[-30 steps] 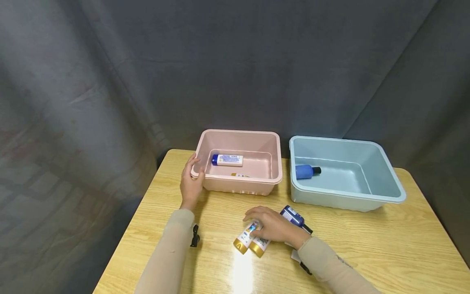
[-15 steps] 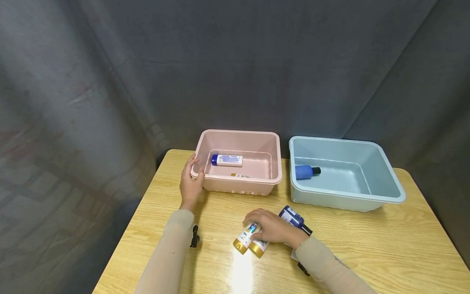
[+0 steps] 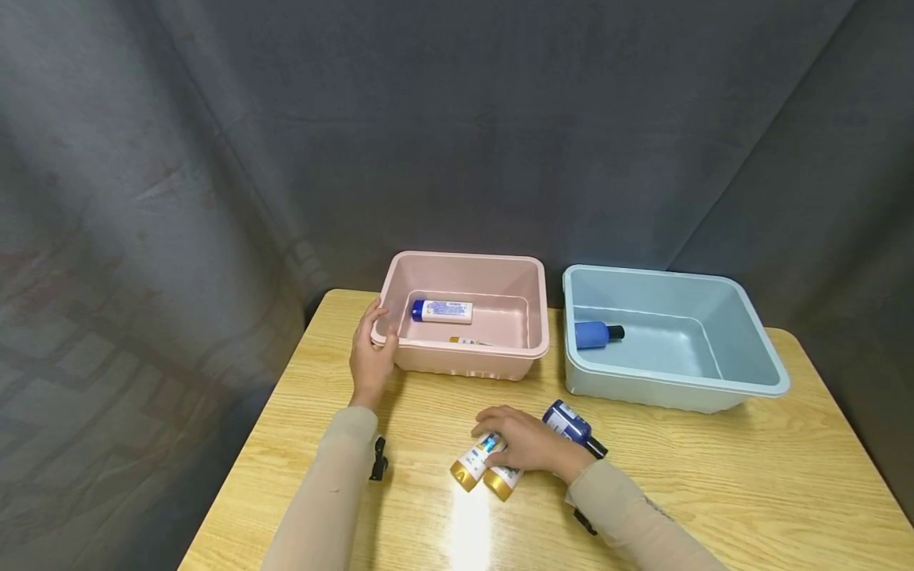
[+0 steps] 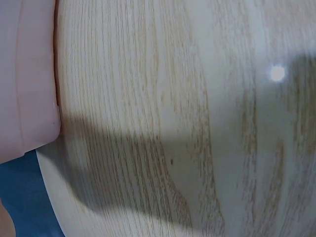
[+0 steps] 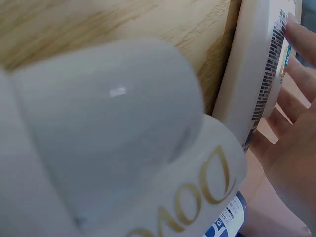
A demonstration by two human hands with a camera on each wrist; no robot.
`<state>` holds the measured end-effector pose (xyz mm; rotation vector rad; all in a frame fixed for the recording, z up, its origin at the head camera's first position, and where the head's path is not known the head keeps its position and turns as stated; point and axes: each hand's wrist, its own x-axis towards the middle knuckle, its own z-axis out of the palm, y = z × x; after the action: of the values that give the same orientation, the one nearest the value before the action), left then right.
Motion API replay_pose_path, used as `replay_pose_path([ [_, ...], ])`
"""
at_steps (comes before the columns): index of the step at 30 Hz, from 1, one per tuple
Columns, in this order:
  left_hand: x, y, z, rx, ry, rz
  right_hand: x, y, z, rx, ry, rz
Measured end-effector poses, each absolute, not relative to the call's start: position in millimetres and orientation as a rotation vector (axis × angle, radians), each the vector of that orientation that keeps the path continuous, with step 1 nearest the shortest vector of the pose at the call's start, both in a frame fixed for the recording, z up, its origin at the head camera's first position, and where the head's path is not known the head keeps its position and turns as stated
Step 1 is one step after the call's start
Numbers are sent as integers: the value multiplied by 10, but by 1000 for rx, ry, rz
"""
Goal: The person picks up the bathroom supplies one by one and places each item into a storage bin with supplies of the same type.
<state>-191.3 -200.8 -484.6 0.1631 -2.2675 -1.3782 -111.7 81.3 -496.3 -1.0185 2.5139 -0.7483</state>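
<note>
In front of the pink bin (image 3: 464,363), we see the right hand (image 3: 524,440) bent over a gold-capped white tube (image 3: 474,461): the thumb sits along its right side and the fingers curl over the end nearer the bin, gripping it. The gold cap points away from the bin; whether the tube is off the wood, we cannot tell. A second gold-capped tube (image 3: 503,480) lies just right of it, also in front of the bin and partly under the hand. Our left hand (image 3: 371,357) grips the bin's front left corner, its thumb at the front rim. A navy bottle (image 3: 566,420) lies in front and to the right of the bin. For room, we have bare table (image 3: 428,396) along the bin's front wall, with the left table edge near its left side. A light blue bin (image 3: 671,390) stands right of it across a narrow gap.
</note>
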Motion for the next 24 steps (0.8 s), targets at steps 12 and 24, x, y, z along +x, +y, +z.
replay_pose_path([
  [12,-1913,-2007,-4840,143,-2267,-1370,-1119,792,-5006,-1004,2557,-796],
  [24,-1926,-2017,-4864,143,-2266,-1340,-1134,772,-5034,-1026,2560,-814],
])
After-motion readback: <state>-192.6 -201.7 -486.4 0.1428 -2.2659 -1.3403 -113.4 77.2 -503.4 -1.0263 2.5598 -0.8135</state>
